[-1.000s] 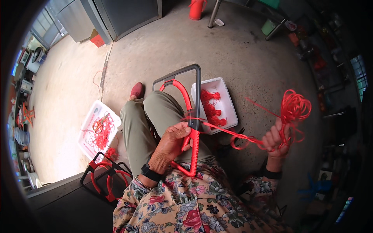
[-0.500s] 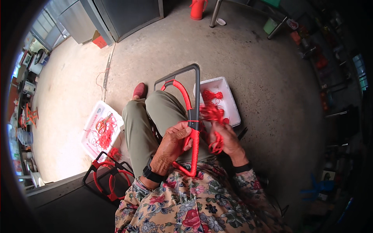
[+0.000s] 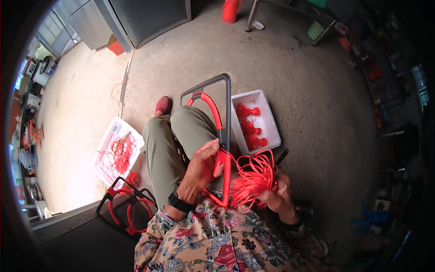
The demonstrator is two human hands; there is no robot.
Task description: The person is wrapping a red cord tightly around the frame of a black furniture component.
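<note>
The black frame is held up above the trousered legs, its lower grip wound tightly in red cord and its inner curved bar banded in red too! The grip is clasped firmly by the left hand, thumb laid along the top. Just beside it, a loose bundle of red cord is clutched in the right hand, its loops splayed toward the frame. A strand is stretched from the bundle up to the bar near the left fingers; whether it is looped around the bar cannot be told.

Farther out, more red bundles are lined up in a white box on the floor. To the left, tangled cord and orange-handled scissors are held in a white tray, and nearer, more black-and-red frames are seen. Far ahead, a red jug is spotted.
</note>
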